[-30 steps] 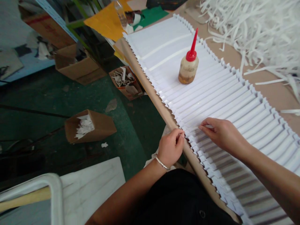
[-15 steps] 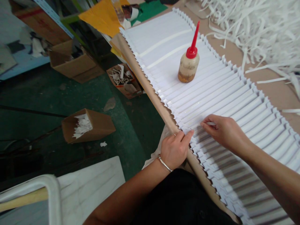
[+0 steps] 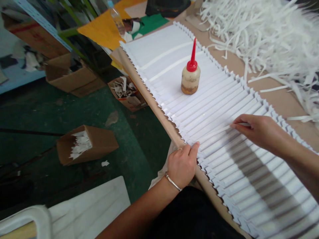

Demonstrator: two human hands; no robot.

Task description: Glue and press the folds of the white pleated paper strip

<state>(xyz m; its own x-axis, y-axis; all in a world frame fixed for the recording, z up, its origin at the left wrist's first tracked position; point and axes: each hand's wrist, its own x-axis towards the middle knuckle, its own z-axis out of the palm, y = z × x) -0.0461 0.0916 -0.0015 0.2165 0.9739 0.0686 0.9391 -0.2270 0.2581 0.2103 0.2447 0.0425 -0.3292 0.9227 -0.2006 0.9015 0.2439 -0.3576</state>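
Overlapping white sheets (image 3: 189, 103) lie in a long stepped row with zigzag-cut ends on the table. My left hand (image 3: 183, 164), wearing a ring and a bracelet, is at the near edge of the row. Its index fingertip presses on the near end of a thin white strip (image 3: 216, 131); the other fingers are curled and partly hidden. Farther along that strip, my right hand (image 3: 259, 132) pinches it between thumb and fingertips, just above the sheets. A squeeze bottle (image 3: 190, 79) with a red nozzle and some amber liquid stands upright on the sheets beyond both hands.
A big heap of loose white strips (image 3: 259, 36) covers the table's far right. On the green floor to the left stand cardboard boxes (image 3: 99, 142) with scraps. Yellow sheets (image 3: 102, 30) and a clear bottle (image 3: 116, 16) lie past the row's far end.
My right hand has slid away from my left along the strip, so more of it shows between them. My left hand stays at the sheet edge. The whole view has shifted slightly.
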